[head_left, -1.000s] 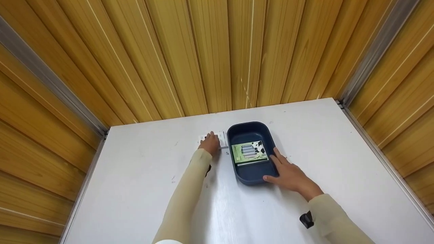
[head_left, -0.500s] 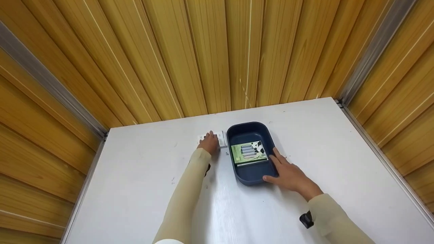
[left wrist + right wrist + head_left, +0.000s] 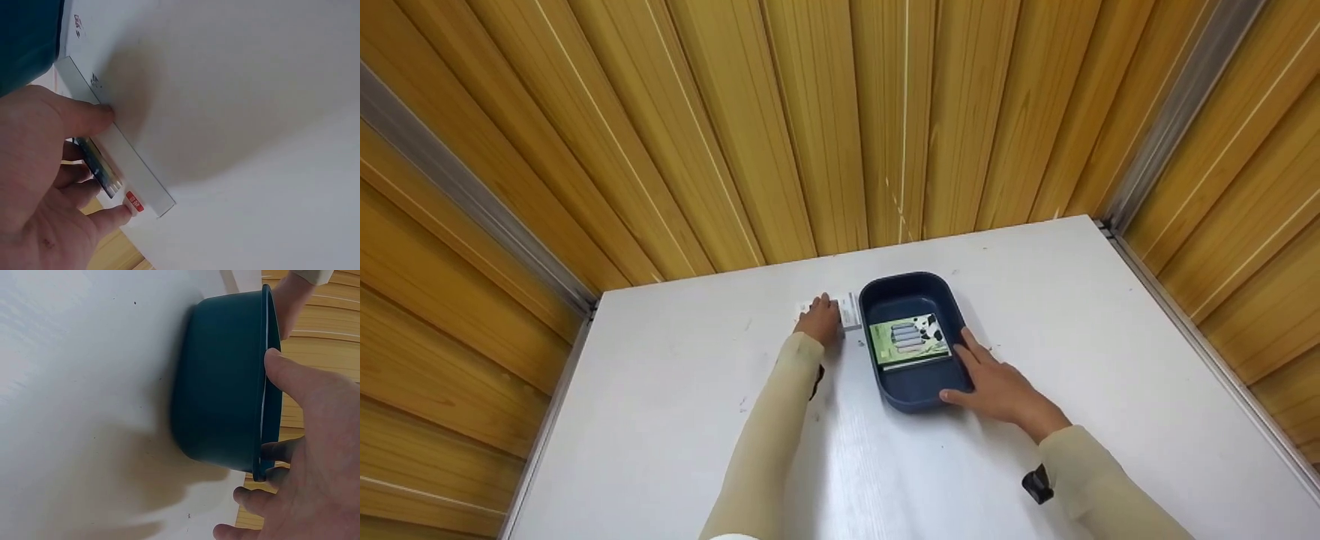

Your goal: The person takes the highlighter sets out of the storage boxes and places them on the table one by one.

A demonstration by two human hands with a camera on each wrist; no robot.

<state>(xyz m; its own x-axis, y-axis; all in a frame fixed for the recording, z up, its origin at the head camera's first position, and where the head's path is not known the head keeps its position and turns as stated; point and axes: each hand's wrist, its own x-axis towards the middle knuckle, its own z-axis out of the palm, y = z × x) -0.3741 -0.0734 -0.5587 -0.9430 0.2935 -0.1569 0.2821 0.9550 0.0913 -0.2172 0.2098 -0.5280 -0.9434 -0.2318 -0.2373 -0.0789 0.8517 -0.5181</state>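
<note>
My left hand holds a flat white box lying on the table, left of a dark blue container. In the left wrist view the thumb presses the side of the white box, and the other fingers bend over its printed top with a small red label. The deep, rounded container stands upright; inside lies a green box with a panda and a row of sticks pictured on it. My right hand rests on the container's near right rim, thumb and fingers spread around the corner, as the right wrist view also shows.
The white table reaches back to a yellow wood-patterned wall. Similar panels with grey metal posts flank it on both sides. Small dark marks dot the tabletop.
The head view has shifted slightly. Both hands stay in nearly the same place, the left on the white box and the right on the container's rim.
</note>
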